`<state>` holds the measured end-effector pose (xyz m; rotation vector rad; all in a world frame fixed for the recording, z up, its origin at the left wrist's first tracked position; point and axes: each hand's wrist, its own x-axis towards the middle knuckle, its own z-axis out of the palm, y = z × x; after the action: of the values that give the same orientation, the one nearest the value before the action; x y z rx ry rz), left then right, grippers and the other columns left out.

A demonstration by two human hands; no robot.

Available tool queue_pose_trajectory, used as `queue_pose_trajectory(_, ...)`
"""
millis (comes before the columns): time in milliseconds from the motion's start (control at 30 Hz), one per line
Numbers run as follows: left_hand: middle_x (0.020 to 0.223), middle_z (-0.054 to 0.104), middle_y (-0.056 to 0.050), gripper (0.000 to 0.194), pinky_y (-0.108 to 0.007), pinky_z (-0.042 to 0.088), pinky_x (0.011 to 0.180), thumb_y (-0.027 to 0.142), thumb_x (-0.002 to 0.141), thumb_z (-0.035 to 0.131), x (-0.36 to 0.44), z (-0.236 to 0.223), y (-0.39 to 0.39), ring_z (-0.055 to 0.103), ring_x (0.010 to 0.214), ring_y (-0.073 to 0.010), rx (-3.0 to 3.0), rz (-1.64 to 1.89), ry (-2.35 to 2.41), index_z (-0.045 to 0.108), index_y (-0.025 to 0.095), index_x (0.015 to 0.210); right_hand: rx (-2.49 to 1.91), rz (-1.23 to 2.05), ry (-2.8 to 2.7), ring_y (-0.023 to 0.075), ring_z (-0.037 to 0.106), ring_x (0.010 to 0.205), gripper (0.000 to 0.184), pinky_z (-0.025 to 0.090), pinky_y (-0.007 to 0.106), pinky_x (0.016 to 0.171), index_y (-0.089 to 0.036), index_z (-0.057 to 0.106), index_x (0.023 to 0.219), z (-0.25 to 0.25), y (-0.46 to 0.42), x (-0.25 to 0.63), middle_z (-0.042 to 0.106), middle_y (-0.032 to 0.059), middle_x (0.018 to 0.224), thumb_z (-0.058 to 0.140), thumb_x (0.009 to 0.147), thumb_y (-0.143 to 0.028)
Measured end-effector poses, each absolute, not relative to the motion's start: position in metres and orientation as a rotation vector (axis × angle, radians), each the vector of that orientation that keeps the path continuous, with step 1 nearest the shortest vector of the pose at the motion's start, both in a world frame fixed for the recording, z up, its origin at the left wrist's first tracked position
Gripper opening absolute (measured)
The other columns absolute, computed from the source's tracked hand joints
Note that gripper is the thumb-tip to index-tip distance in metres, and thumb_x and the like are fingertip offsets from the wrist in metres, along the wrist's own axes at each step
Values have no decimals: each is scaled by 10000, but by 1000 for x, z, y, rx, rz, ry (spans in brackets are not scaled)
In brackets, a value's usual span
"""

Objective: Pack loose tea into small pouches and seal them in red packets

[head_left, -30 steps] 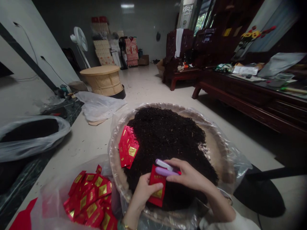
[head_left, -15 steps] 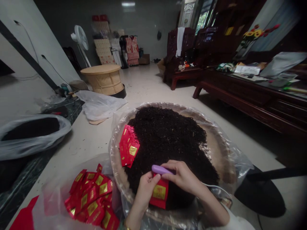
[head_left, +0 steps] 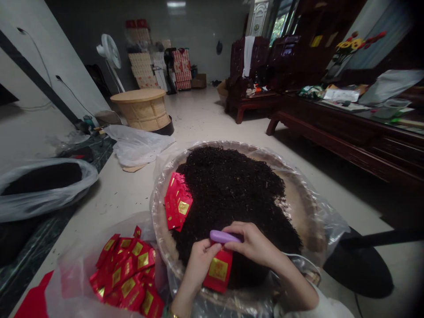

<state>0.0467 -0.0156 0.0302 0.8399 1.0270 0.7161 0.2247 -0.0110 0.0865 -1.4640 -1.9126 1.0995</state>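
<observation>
My left hand [head_left: 200, 263] is closed, thumb and fingers pinching the upper left edge of a red packet [head_left: 217, 270] with a gold square label. My right hand [head_left: 253, 242] grips a small purple handheld bag sealer [head_left: 223, 237], which lies across the packet's top edge. The packet hangs down below it, over the near side of a round tray [head_left: 159, 234] lined with clear plastic. Dark loose tea leaves [head_left: 232, 190] are heaped in that tray. Several flat red packets [head_left: 178, 202] lie fanned at its left side.
A clear plastic bag [head_left: 74, 269] of filled red packets [head_left: 129, 274] stands at lower left. Farther left, an open bag [head_left: 49, 201] holds dark leaves. A black stand base [head_left: 359, 269] is at right, near a dark wooden table [head_left: 331, 132]. A white cord [head_left: 303, 259] runs past my right wrist.
The red packet's lower end has swung slightly left and down. Both hands and the purple sealer stay almost in place.
</observation>
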Motion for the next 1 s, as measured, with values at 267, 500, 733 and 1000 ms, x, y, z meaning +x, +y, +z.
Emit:
queue_pose_trajectory(267, 902, 750, -73, 620, -269, 496, 711, 543, 613, 806, 47, 37, -15, 676, 784, -201, 778, 891, 966, 664, 155, 1075, -1432, 1069, -1944, 194, 626, 783, 161, 416, 260, 693, -227, 753, 964, 85, -13, 221, 688, 22, 820, 680, 822, -220)
queue_pose_trajectory(500, 806, 754, -47, 510, -230, 482, 622, 518, 622, 812, 50, 38, -15, 648, 647, -149, 718, 935, 965, 704, 141, 947, -1426, 1111, -1952, 184, 618, 767, 154, 405, 244, 669, -215, 755, 960, 83, -13, 220, 679, 19, 810, 682, 824, -218)
queue_pose_trajectory(733, 812, 762, -46, 495, -214, 483, 607, 498, 618, 825, 50, 41, -15, 643, 622, -128, 693, 938, 950, 709, 141, 941, -1422, 1101, -1949, 190, 624, 778, 165, 419, 249, 680, -217, 755, 967, 82, -13, 219, 690, 23, 834, 681, 820, -210)
queue_pose_trajectory(1000, 816, 763, -49, 507, -210, 475, 594, 496, 613, 828, 49, 38, -14, 642, 617, -128, 681, 925, 953, 701, 139, 949, -1437, 1081, -1962, 189, 621, 768, 150, 416, 250, 672, -217, 754, 944, 82, -13, 219, 684, 20, 814, 676, 816, -211)
